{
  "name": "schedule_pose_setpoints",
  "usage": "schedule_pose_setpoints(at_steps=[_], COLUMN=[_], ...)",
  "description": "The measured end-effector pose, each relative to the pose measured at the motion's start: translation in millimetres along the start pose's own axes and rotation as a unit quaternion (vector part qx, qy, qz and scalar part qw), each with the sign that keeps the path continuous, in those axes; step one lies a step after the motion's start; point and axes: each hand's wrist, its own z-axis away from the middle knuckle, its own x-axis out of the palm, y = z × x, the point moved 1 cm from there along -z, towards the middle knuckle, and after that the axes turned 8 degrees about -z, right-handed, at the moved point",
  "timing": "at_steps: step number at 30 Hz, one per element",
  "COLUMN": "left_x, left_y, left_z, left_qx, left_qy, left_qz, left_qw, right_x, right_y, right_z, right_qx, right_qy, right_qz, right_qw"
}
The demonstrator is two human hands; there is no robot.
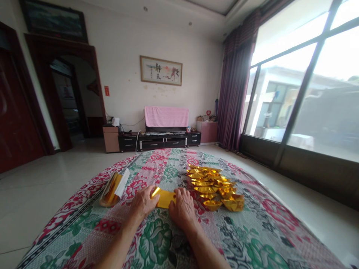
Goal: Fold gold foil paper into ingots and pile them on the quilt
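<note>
A sheet of gold foil paper [165, 199] lies on the patterned cloth in front of me, its left end curling up. My left hand [143, 201] grips that left end, thumb on the foil and fingers behind it. At the right end, my right hand [183, 206] holds the sheet with bent fingers, hiding part of it. Right of my hands, several folded gold paper ingots [206, 182] are lined up in overlapping rows. On the left, a bundle of gold foil sheets [114, 185] with white backing rests in a shallow holder with a rounded, wood-coloured front.
The flower-patterned cloth [155, 239] covers a rounded table. Beyond it stand a low black cabinet [162, 142] and a screen under a pink cloth [166, 116]. A purple curtain [234, 86] and large window are on the right, a doorway on the left.
</note>
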Motion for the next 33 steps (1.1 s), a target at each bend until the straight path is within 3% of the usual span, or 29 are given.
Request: schedule_pose_setpoints(at_steps=[9,15,21,25,30,33], left_x=[5.5,9.0,15.8,15.2,10.0,9.3], left_y=[2,-1,-4,-3,3,5], left_z=[-3,-6,-10,-11,-8,-5], left_qx=[-0.001,-0.001,-0.060,-0.114,-0.168,-0.203], left_qy=[-0.011,0.031,0.016,0.032,-0.006,-0.036], left_qz=[0.067,0.238,0.434,0.512,0.637,0.653], left_qw=[0.998,0.971,0.899,0.850,0.752,0.728], right_x=[9,8,9,8,11,12], right_y=[2,3,8,10,10,9], right_z=[-6,-9,-17,-20,-25,-28], right_qx=[-0.031,-0.025,0.003,0.010,0.059,0.083], right_qy=[-0.020,-0.003,0.058,0.054,0.042,0.034], right_qz=[-0.046,-0.103,-0.194,-0.286,-0.444,-0.533], right_qw=[0.998,0.994,0.979,0.957,0.893,0.841])
